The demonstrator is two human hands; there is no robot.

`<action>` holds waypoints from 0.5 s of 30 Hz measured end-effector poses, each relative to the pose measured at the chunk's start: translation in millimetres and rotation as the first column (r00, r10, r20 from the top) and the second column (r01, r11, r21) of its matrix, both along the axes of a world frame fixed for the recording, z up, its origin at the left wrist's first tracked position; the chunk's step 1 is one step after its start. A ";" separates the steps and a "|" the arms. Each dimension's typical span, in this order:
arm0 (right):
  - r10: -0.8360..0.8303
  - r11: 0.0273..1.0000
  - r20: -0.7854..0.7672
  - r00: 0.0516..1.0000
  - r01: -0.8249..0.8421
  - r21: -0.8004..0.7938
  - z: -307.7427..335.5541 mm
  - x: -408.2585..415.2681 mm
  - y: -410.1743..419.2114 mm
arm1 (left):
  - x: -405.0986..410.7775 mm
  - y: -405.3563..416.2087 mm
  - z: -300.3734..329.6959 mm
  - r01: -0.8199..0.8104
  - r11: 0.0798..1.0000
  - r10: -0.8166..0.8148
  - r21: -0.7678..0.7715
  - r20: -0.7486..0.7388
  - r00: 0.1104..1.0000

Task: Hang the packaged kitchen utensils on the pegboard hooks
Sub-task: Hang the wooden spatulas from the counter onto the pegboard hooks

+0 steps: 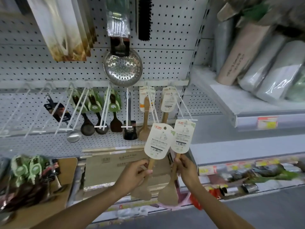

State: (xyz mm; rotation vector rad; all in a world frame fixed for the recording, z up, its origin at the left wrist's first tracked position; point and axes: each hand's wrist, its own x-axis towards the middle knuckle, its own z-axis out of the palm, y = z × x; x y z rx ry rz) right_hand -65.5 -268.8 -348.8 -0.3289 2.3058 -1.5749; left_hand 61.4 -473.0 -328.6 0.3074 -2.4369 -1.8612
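Spatulas fill both my hands: left hand (135, 171) grips one wooden spatula (154, 146), right hand (185, 167) another (181, 138), below the pegboard (165, 60) hooks; card writing is too small to read.

We make out little. Each card tag on the two wooden spatulas, the left tag (157, 140) and the right tag (182, 136), bears a red logo and a barcode, too blurred to read. The skimmer's black label (120, 47) carries unreadable pale lettering.
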 end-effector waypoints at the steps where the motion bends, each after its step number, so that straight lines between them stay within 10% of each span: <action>1: 0.009 1.000 0.009 1.000 -0.010 0.003 -1.0 -2.7 0.1 | -1.9 1.4 -0.1 0.002 1.000 -0.002 -0.003 -0.002 1.000; 15: 0.085 0.996 0.046 0.995 -0.085 0.001 8.6 -95.4 -37.4 | -16.7 14.5 4.1 -0.034 0.997 0.034 -0.068 0.000 0.999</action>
